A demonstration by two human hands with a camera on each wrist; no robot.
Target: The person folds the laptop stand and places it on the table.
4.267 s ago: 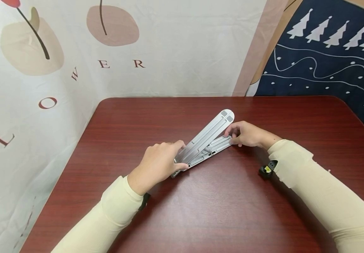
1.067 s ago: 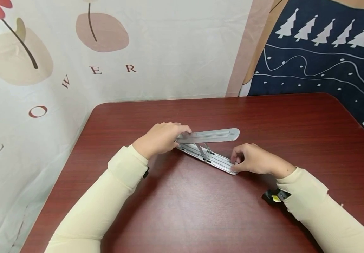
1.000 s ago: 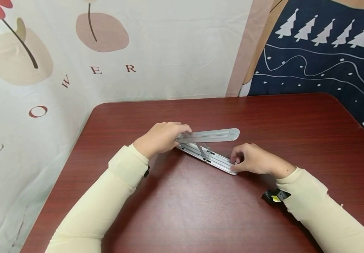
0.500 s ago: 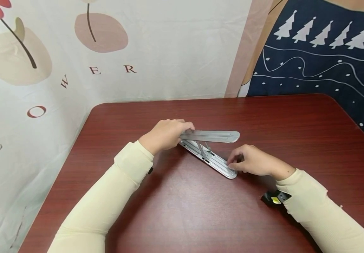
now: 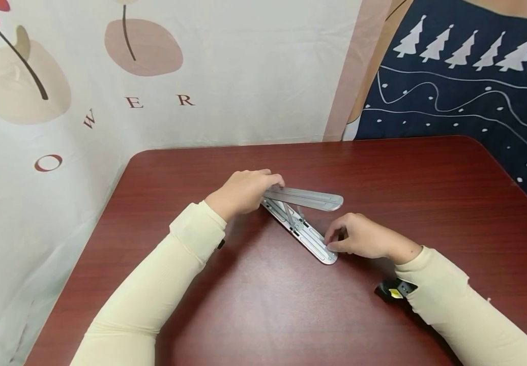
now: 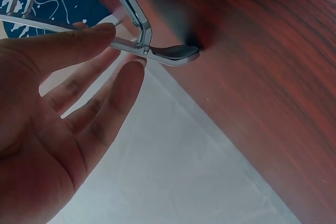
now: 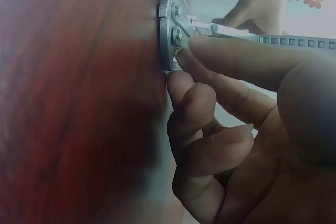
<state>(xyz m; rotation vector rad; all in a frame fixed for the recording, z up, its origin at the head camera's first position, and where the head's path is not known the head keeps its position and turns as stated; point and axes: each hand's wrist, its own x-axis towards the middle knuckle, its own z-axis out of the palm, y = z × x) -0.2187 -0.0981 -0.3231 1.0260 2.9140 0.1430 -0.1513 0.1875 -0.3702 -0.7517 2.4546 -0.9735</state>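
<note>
A silver folding laptop stand (image 5: 306, 239) is partly unfolded on the table, its upper arm (image 5: 304, 197) raised over the base and linked to it by thin struts. My left hand (image 5: 245, 193) grips the far-left hinged end, thumb on one side and fingers on the other. In the left wrist view, a dark-padded hooked lip (image 6: 176, 53) sticks out past those fingertips. My right hand (image 5: 357, 236) pinches the rounded near end of the base between thumb and index finger. The right wrist view shows two screw heads (image 7: 177, 35) on that end, with the other fingers curled below.
The stand is on a reddish-brown wooden table (image 5: 263, 315). Behind the table hang a white printed cloth (image 5: 245, 76) and a dark blue cloth with white trees (image 5: 456, 96). A black wrist camera (image 5: 389, 291) sits under the right sleeve.
The stand has turned clockwise on the table, its right end swinging toward me. My left hand has moved slightly right and away from me, still holding the hinge end; the right hand keeps its pinch.
</note>
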